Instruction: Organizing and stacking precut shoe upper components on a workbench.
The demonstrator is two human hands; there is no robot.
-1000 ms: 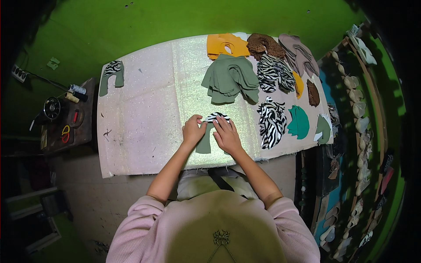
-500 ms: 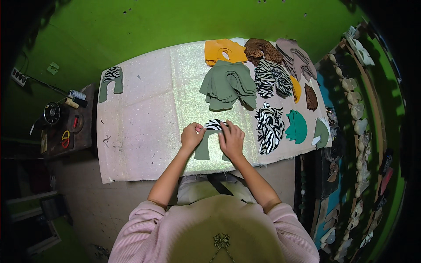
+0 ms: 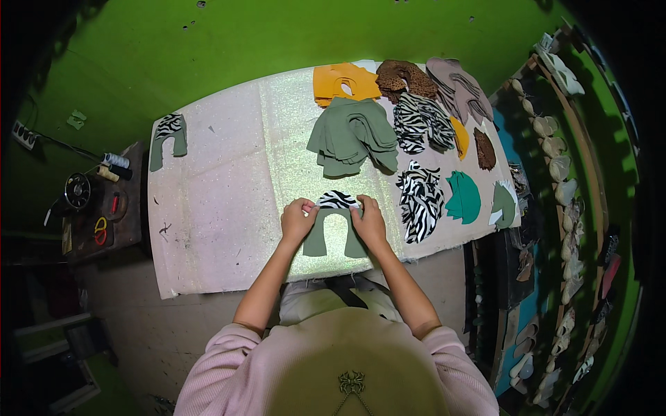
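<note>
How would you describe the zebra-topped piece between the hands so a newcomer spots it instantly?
Find the pale table, then its near side. Between the left hand and right hand is a zebra-topped green arch; unlike its lookalike near the far-left corner, hands touch it.

My left hand (image 3: 298, 219) pinching left end of zebra-print piece (image 3: 337, 200); my right hand (image 3: 370, 223) at its right end — grip there too small to tell. Zebra piece sits along top of green arch-shaped piece (image 3: 316, 237), legs pointing toward me. All flat on pale, glittery table (image 3: 215, 215). Beyond my hands, green stack (image 3: 340, 142), orange stack (image 3: 331, 80) behind it. Right of me, zebra-print pile (image 3: 420, 215), then teal pieces (image 3: 463, 197). Far left corner — another zebra-and-green piece (image 3: 178, 142). Yellow-and-red scissors (image 3: 100, 232) on side table (image 3: 125, 229).
</note>
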